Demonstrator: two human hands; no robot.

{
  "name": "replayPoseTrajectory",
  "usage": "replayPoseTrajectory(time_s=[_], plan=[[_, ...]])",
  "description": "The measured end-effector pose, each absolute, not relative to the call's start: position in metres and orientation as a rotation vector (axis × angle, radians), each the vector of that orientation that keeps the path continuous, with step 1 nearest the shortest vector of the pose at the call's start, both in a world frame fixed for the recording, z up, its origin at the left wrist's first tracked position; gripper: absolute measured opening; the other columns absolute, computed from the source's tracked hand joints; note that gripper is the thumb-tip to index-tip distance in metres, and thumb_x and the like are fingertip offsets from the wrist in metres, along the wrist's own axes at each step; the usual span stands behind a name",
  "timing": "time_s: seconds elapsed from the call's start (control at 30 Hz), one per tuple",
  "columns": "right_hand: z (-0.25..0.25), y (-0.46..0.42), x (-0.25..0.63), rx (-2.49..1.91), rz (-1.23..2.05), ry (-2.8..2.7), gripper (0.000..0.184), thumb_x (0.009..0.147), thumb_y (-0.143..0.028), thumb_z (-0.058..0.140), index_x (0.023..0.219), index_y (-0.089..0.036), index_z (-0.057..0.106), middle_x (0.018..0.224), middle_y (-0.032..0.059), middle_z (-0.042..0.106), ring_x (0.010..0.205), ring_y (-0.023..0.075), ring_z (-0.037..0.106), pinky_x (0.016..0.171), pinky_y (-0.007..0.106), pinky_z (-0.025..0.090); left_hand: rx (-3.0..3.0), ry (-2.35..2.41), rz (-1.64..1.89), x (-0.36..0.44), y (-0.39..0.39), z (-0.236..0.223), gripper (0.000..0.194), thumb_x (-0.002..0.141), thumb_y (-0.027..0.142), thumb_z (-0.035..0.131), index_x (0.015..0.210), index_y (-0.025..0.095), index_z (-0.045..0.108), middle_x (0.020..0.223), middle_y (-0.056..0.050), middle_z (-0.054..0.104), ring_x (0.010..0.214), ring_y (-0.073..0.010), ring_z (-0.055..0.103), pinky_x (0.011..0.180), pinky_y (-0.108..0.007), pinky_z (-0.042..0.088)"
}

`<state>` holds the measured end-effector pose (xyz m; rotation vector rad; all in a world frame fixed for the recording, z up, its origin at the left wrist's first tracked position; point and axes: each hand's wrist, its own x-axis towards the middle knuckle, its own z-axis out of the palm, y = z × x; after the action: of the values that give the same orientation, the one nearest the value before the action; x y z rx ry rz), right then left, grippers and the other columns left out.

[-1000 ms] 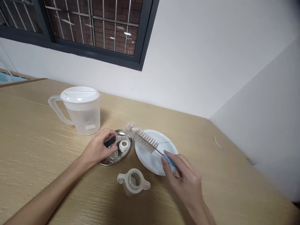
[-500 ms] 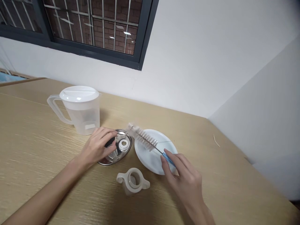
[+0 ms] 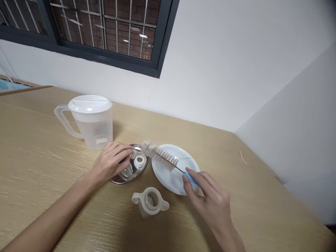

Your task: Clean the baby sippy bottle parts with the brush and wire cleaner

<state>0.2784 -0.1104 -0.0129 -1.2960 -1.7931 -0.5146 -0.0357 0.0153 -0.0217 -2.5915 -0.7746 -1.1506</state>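
Observation:
My right hand [image 3: 210, 199] pinches the blue handle of a white bottle brush [image 3: 162, 157], whose bristles slant up and left over a white plate [image 3: 173, 178]. My left hand [image 3: 111, 162] reaches into a steel dish [image 3: 126, 176], fingers curled around a small dark-handled brush whose bristled tip shows at the fingertips. The bottle brush's tuft ends beside those fingertips. A small white ring cap [image 3: 139, 161] and a clear piece [image 3: 127, 171] lie in the dish. A cream bottle collar with two handles [image 3: 150, 202] stands on the table in front of the dish.
A clear plastic jug with a white lid [image 3: 90, 120] stands behind the dish to the left. The wooden table [image 3: 39, 168] runs to a white wall at the back and right. A dark-framed barred window sits above.
My left hand has lowered into the steel dish and covers the small brush's dark handle. The bottle brush has shifted slightly, its tuft now close to my left fingertips.

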Motion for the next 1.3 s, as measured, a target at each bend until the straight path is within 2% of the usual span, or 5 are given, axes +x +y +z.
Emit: replayPoseTrajectory(time_s=[0.17, 0.4, 0.77, 1.03, 1.3], plan=[[-0.012, -0.11, 0.276, -1.26, -0.288, -1.746, 0.023, 0.09, -0.014, 0.067, 0.112, -0.018, 0.071, 0.075, -0.0001, 0.06, 0.051, 0.0074, 0.044, 0.046, 0.022, 0.037, -2.619, -0.776, -1.207, -0.034, 0.013, -0.02, 0.025, 0.089, 0.013, 0.065, 0.113, 0.02, 0.063, 0.108, -0.007, 0.075, 0.096, -0.0208, 0.065, 0.085, -0.036, 0.048], [-0.016, -0.112, 0.267, -1.23, -0.276, -1.752, 0.022, 0.091, -0.013, 0.065, 0.112, -0.017, 0.07, 0.077, 0.0018, 0.063, 0.059, 0.0098, 0.056, 0.049, 0.022, 0.041, -2.569, -0.834, -1.313, -0.028, 0.008, -0.018, 0.023, 0.089, 0.014, 0.067, 0.111, 0.019, 0.063, 0.104, -0.007, 0.075, 0.091, -0.0205, 0.067, 0.081, -0.035, 0.048], [-0.013, -0.111, 0.267, -1.294, -0.529, -1.806, 0.022, 0.09, -0.017, 0.069, 0.112, -0.015, 0.071, 0.079, 0.0014, 0.067, 0.061, 0.009, 0.06, 0.058, 0.022, 0.044, -2.559, -0.839, -1.346, -0.027, 0.01, -0.023, 0.021, 0.088, 0.013, 0.068, 0.108, 0.02, 0.064, 0.104, -0.006, 0.076, 0.089, -0.0197, 0.068, 0.081, -0.035, 0.048], [-0.012, -0.113, 0.266, -1.239, -0.414, -1.8, 0.022, 0.09, -0.014, 0.067, 0.112, -0.015, 0.069, 0.081, 0.0033, 0.068, 0.064, 0.011, 0.062, 0.06, 0.023, 0.048, -2.59, -0.878, -1.352, -0.027, 0.01, -0.023, 0.019, 0.089, 0.016, 0.067, 0.107, 0.022, 0.067, 0.102, -0.006, 0.077, 0.088, -0.0201, 0.069, 0.081, -0.036, 0.048], [-0.011, -0.11, 0.273, -1.32, -0.6, -1.766, 0.021, 0.089, -0.017, 0.07, 0.11, -0.015, 0.071, 0.077, 0.0005, 0.066, 0.064, 0.0094, 0.062, 0.06, 0.022, 0.045, -2.556, -0.925, -1.341, -0.028, 0.009, -0.02, 0.015, 0.09, 0.018, 0.066, 0.104, 0.021, 0.067, 0.102, -0.005, 0.078, 0.086, -0.02, 0.069, 0.079, -0.036, 0.046]])
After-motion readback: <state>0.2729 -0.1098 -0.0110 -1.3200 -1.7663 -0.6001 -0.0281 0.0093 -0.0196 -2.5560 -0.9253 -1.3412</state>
